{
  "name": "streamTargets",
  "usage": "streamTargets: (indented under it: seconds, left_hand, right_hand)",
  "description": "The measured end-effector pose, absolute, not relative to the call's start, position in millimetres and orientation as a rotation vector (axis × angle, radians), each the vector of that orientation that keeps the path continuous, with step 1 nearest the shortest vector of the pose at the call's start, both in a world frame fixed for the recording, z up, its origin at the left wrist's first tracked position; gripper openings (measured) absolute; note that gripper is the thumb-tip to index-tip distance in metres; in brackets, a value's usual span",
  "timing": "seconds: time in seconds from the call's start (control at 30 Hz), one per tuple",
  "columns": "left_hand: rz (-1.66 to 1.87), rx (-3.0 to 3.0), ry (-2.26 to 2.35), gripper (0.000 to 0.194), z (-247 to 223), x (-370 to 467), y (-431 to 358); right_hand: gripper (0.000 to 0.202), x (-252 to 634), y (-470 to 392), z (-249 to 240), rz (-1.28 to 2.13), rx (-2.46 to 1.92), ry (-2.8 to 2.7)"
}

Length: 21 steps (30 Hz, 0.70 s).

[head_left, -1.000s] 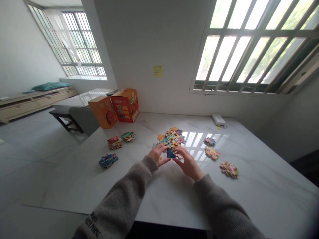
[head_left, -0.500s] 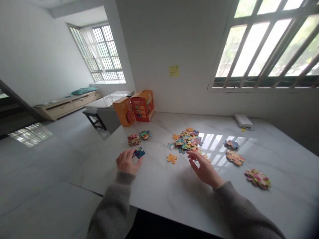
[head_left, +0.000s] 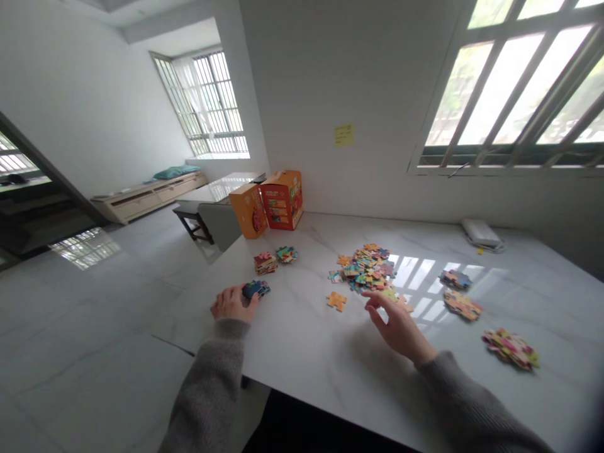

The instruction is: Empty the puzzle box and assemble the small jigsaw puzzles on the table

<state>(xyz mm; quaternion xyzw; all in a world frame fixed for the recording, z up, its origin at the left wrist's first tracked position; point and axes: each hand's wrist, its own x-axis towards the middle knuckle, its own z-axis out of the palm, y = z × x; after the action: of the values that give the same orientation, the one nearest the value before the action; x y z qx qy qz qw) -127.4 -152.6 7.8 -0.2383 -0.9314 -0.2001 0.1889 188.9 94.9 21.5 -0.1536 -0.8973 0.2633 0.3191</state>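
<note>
My left hand (head_left: 233, 303) is at the table's left edge, its thumb and fingers closed round dark blue puzzle pieces (head_left: 257, 288) that lie low at the tabletop. My right hand (head_left: 396, 324) hovers with parted, slightly curled fingers and holds nothing. Just beyond its fingertips lies a large heap of mixed puzzle pieces (head_left: 369, 265). A single orange piece (head_left: 336, 301) rests between the hands, nearer the right one. Behind my left hand stand a pink-topped stack of pieces (head_left: 265, 263) and a small green and blue pile (head_left: 287, 254).
Two orange boxes (head_left: 248, 211) (head_left: 283, 200) stand at the table's back left. Piles of blue (head_left: 455, 279), orange (head_left: 462, 304) and pink-green pieces (head_left: 510, 348) lie on the right. A white device (head_left: 482, 233) sits by the wall, which bears a yellow note (head_left: 344, 134).
The view has turned slightly left. My left hand has shifted left and down with its fingers at the dark blue pieces. My right hand has kept nearly the same pose beside the heap.
</note>
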Motion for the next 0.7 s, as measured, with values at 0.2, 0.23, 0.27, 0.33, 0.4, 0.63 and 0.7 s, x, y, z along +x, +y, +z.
streamTargets:
  seconds: [0.2,0.23,0.27,0.33,0.4,0.63,0.7]
  left_hand:
    - [-0.706,-0.795,-2.467,0.043,15,-115,-147]
    - [-0.770,-0.888,-2.405,0.038,15,-108,-143]
    - [-0.832,-1.007,-2.344,0.033,15,-101,-137]
    - [-0.937,-1.274,-2.251,0.025,16,-83,-120]
    - [-1.022,-1.520,-2.201,0.021,19,-65,-99]
    - [-1.535,-1.889,-2.097,0.017,31,-42,-26]
    - [-1.715,-1.789,-2.138,0.016,25,-41,-15]
  right_hand:
    - [0.020,161,78,10,0.609,-0.290,-2.487]
    - [0.020,155,76,8,0.571,-0.294,-2.515]
    - [0.020,149,74,7,0.519,-0.323,-2.536]
    - [0.026,137,71,5,0.383,-0.445,-2.541]
    - [0.036,129,71,5,0.240,-0.603,-2.498]
    - [0.021,123,75,2,0.203,-0.748,-2.530]
    - [0.011,127,76,2,0.337,-0.670,-2.549]
